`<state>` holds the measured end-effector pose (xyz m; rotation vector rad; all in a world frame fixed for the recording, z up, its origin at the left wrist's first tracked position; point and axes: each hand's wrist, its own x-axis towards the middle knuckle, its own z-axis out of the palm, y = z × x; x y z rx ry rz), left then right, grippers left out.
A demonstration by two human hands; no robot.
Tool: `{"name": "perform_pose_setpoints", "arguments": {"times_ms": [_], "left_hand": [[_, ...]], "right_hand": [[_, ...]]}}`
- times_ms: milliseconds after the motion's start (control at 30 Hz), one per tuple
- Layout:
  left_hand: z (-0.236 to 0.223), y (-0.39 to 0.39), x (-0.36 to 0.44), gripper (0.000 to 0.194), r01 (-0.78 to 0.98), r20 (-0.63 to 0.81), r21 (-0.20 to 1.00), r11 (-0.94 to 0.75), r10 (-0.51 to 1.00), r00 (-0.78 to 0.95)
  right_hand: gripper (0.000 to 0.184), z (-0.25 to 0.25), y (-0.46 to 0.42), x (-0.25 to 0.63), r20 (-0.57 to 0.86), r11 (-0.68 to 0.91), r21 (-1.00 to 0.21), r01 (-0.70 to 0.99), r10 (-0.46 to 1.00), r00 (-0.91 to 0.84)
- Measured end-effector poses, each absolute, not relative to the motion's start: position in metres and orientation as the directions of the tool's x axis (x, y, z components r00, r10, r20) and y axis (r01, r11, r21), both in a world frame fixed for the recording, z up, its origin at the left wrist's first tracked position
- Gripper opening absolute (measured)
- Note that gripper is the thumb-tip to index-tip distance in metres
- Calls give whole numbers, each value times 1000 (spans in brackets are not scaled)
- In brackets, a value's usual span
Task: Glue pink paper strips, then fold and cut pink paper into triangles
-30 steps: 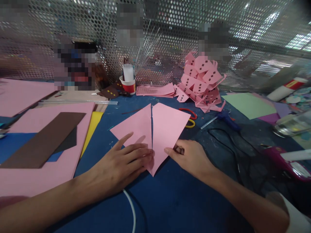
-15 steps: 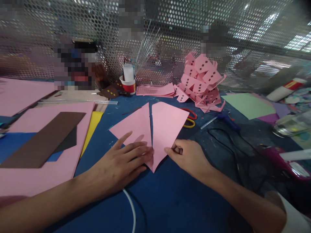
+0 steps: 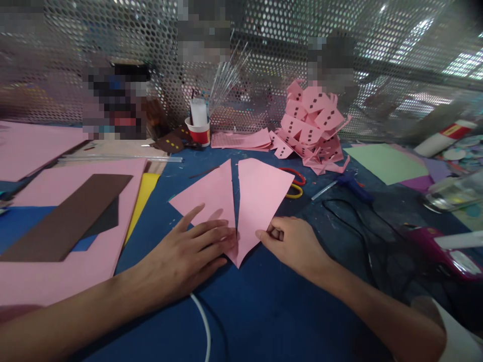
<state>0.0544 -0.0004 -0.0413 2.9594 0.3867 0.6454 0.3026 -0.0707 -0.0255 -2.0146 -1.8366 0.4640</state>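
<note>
The pink paper (image 3: 260, 193) lies mid-tabletop (image 3: 271, 311), an open slit running from its far edge toward its near point. I keep my left hand (image 3: 199, 249) spread flat on it, clutching nothing; with my right hand (image 3: 292, 241) I pinch its right edge between thumb and curled fingers. A red loop handle (image 3: 301, 175) shows just beyond. Toward the tabletop's far edge stand pink cut-outs (image 3: 311, 118) and a paper cup (image 3: 199, 134); a brown strip (image 3: 75, 216) lies toward the left edge.
</note>
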Motion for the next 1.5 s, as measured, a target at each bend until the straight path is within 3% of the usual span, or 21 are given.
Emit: {"name": "perform_pose_setpoints", "arguments": {"times_ms": [500, 800, 1500], "left_hand": [[-45, 3, 53, 37, 163, 417, 35, -986, 162, 894], [-42, -1, 54, 37, 196, 397, 123, -973, 230, 889], [-43, -1, 53, 32, 195, 411, 116, -974, 226, 883]], "right_hand": [[30, -24, -70, 302, -7, -78, -532, 843, 996, 88], [25, -26, -70, 301, 2, -81, -512, 855, 996, 95], [27, -31, -72, 303, 34, -43, -509, 860, 997, 70]]}}
